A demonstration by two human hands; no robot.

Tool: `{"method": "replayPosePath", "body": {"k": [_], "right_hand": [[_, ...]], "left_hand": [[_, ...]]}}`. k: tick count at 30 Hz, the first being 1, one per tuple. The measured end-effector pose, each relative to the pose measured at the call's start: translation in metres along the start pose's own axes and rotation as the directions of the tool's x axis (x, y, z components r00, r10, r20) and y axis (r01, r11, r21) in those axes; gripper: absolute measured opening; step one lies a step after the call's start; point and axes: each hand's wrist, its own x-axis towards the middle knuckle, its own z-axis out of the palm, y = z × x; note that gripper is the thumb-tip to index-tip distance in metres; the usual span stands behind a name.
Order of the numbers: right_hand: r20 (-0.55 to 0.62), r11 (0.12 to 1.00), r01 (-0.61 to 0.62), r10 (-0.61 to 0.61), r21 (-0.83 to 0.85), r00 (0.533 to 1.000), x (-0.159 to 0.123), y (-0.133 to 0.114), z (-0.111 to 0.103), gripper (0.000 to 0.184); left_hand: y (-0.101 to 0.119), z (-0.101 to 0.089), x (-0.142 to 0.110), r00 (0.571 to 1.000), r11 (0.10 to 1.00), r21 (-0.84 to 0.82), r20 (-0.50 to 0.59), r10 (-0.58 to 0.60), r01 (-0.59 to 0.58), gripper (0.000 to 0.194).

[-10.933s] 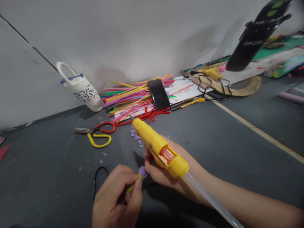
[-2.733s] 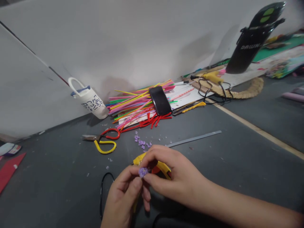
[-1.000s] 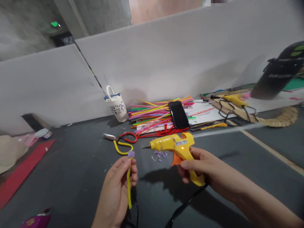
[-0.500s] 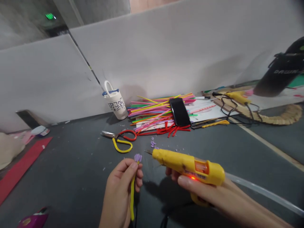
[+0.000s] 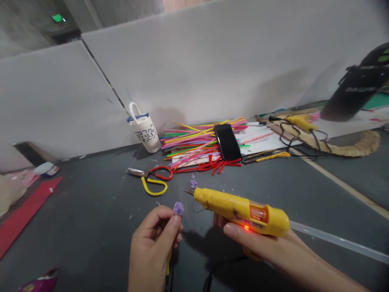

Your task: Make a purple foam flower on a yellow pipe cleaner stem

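Observation:
Between thumb and fingers, my left hand pinches a yellow pipe cleaner topped by a small purple fuzzy flower head. Most of the stem is hidden behind the hand. My right hand is wrapped round a yellow hot glue gun with a lit red light and a clear glue stick out of its back. The gun's nozzle points left, slightly above and apart from the flower head. Small purple pipe cleaner pieces lie on the table just beyond the nozzle.
Scissors lie open-handled beyond my left hand. Behind them stand a white cup, a bundle of coloured pipe cleaners and a phone. A second glue gun and a black bottle are at the right; red paper is left.
My left hand has turned the flower so its purple top faces me more and less yellow stem shows. The glue gun has stayed nearly in place; the view has shifted slightly.

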Motion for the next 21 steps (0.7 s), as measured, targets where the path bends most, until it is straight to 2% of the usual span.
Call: {"method": "replayPosePath", "body": {"k": [3, 7, 9, 12, 16, 21], "right_hand": [[-0.001, 1.0, -0.013, 0.013, 0.001, 1.0, 0.0014, 0.0062, -0.0013, 0.024], [0.003, 1.0, 0.012, -0.012, 0.006, 1.0, 0.0007, 0.0105, -0.0025, 0.024], [0.006, 0.999, 0.038, -0.038, 0.028, 0.999, -0.0008, 0.0086, -0.0027, 0.024], [0.006, 0.999, 0.05, -0.05, 0.004, 0.999, -0.0028, 0.0044, -0.0036, 0.022], [-0.011, 0.988, 0.058, -0.06, -0.143, 0.998, -0.0048, 0.0045, -0.0053, 0.022], [-0.093, 0.975, 0.068, -0.089, -0.212, 0.992, -0.0078, 0.0069, -0.0035, 0.024]], "left_hand": [[0.0008, 0.0007, 0.0, 0.999, 0.999, -0.028, -0.004, -0.032, 0.032, 0.019], [0.0036, 0.0016, 0.0012, 0.978, 0.964, -0.162, 0.058, -0.203, 0.21, 0.024], [0.005, 0.0021, 0.0016, 0.967, 0.948, -0.197, 0.095, -0.237, 0.252, 0.023], [0.0061, 0.0027, 0.0016, 0.965, 0.944, -0.208, 0.119, -0.236, 0.256, 0.021], [0.0055, 0.0025, 0.0012, 0.967, 0.944, -0.218, 0.104, -0.231, 0.249, 0.021], [0.004, 0.0011, 0.0011, 0.97, 0.95, -0.201, 0.089, -0.225, 0.239, 0.022]]}}
